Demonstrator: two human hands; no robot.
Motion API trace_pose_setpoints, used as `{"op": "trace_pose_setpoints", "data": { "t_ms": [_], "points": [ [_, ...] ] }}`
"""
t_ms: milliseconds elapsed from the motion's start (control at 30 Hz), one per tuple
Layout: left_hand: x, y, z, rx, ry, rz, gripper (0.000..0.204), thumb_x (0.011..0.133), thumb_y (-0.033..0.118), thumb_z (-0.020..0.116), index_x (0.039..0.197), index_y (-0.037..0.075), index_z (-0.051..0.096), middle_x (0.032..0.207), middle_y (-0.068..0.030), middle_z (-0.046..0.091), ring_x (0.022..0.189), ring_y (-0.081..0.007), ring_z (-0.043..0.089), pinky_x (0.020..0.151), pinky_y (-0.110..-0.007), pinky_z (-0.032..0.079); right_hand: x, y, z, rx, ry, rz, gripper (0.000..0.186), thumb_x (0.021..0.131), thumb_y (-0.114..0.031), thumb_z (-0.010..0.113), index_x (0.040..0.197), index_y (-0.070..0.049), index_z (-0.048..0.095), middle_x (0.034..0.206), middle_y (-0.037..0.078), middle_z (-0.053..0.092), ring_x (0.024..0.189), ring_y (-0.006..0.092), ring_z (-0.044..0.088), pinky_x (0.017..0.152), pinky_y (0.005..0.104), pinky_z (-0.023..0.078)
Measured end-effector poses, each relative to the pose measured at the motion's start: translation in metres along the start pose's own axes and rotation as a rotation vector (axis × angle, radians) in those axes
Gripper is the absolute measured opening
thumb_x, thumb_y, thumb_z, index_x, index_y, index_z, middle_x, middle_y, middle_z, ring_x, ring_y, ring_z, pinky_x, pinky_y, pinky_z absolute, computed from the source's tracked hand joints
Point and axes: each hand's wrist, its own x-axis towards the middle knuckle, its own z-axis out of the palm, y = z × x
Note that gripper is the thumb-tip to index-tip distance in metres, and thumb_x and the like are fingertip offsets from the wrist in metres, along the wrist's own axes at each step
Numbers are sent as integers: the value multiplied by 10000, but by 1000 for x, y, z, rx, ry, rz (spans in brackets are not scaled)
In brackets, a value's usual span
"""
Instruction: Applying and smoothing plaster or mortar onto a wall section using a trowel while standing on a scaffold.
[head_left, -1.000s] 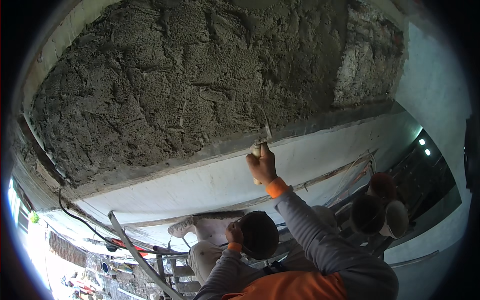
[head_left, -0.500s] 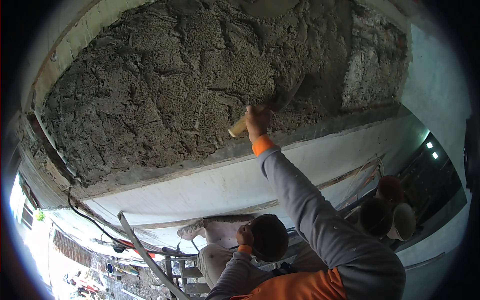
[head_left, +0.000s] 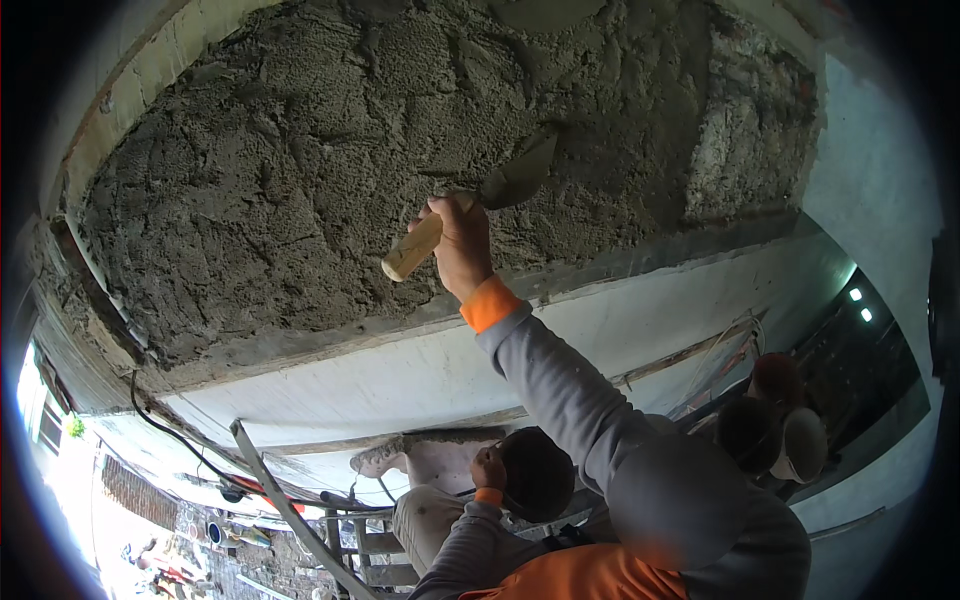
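A rough layer of wet grey mortar [head_left: 300, 150] covers the long surface across the upper view. My right hand [head_left: 455, 240] grips the wooden handle [head_left: 408, 258] of a trowel, whose metal blade [head_left: 522, 168] lies against the mortar, angled up to the right. Lower down, my left hand [head_left: 487, 467] is closed at the rim of a dark bucket [head_left: 538, 475], beside my bent leg [head_left: 425, 525]. A blurred, round grey shape [head_left: 675, 500] hides part of my right upper arm; I cannot make out what it is.
Several buckets [head_left: 800, 445] stand at the lower right. A long metal strip [head_left: 283, 495] slants across the lower left near a black cable [head_left: 165, 430] and wooden slats [head_left: 385, 570]. A pale wall [head_left: 870, 180] borders the right. A bright, cluttered yard lies at the far lower left.
My right hand has moved up onto the mortar, then leftward, with the trowel blade now angled rightward. My left hand stays at the bucket. The blurred round shape has appeared.
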Motion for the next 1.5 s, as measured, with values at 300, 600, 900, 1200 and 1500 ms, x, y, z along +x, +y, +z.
{"op": "trace_pose_setpoints", "data": {
  "t_ms": [300,600,900,1200,1500],
  "points": [
    [6,-12,11,-67,2,42,292,809,232,453,727,-4,605,714,-240,586,689,-426,563,619,-482,425,-57,-134,-15,674,-563,278,177,834,-190,506,983,-96,503,727,39,521,587,149,534,507,310,479],
    [7,-14,8,-23,-22,49,307,817,264,467,755,-4,602,741,-234,591,713,-418,563,635,-454,426,-10,-166,-143,-656,492,-772,201,799,-87,524,983,-45,454,754,79,551,573,181,535,546,328,483],
    [4,-3,9,57,-39,243,327,830,251,452,703,-21,580,708,-252,568,665,-421,548,600,-454,411,-91,-81,-264,-1385,209,-375,154,713,-72,555,837,-32,475,664,117,544,574,281,555,529,375,466],
    [-5,-2,10,-42,-28,124,299,822,209,447,658,-23,541,641,-243,535,571,-396,510,530,-436,377,-32,-112,-269,-561,622,-185,130,728,-58,551,831,-52,472,668,45,484,515,144,490,467,285,476],
    [-11,10,6,-17,-26,135,306,820,221,455,670,-27,554,643,-239,543,553,-367,514,532,-431,382,56,-99,-199,-374,498,-235,93,730,-89,570,734,-21,506,627,49,524,545,150,524,489,299,473]
  ]
}}
